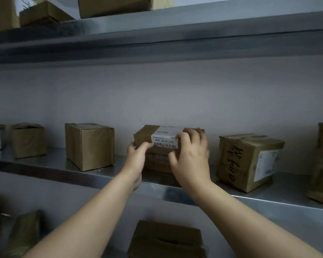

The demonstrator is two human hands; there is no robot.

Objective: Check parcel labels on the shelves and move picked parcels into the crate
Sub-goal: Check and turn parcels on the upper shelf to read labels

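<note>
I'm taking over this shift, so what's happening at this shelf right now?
A person holds a brown parcel at the middle shelf with both hands. The left hand grips its left end and the right hand grips its top right. Its white barcode label faces them. Other parcels stand on either side. No crate is in view.

Brown parcel (149, 138) bears a white barcoded label (164, 141); grey metal shelf (45, 164).

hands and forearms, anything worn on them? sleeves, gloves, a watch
Nothing worn shows. The left hand and right hand are ungloved, no rings or watch visible. The left forearm and right forearm are bare down to the frame's edge, no sleeve in view.
</note>
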